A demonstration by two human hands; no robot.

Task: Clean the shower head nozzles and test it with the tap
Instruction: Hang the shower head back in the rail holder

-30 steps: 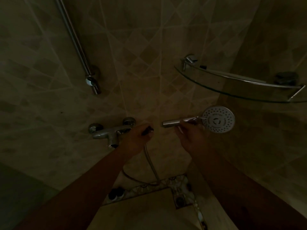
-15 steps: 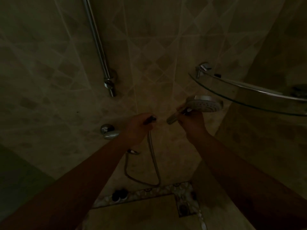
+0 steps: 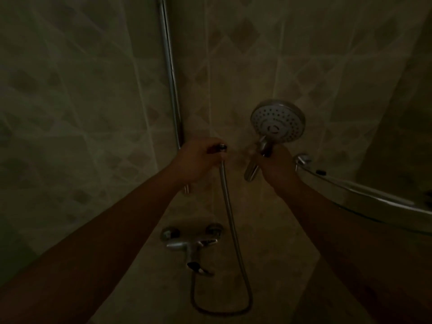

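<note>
shower head [image 3: 278, 120], round and chrome, gripped by right hand [image 3: 275, 167]; left hand [image 3: 198, 157] pinches ribbed hose [image 3: 230, 220].

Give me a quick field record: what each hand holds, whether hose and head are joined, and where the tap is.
left hand: grips the free end of the hose
right hand: grips the handle of the shower head
hose and head: apart, not joined
head face: nozzles toward camera
tap: on wall below the hands, untouched
water: none visible
</note>
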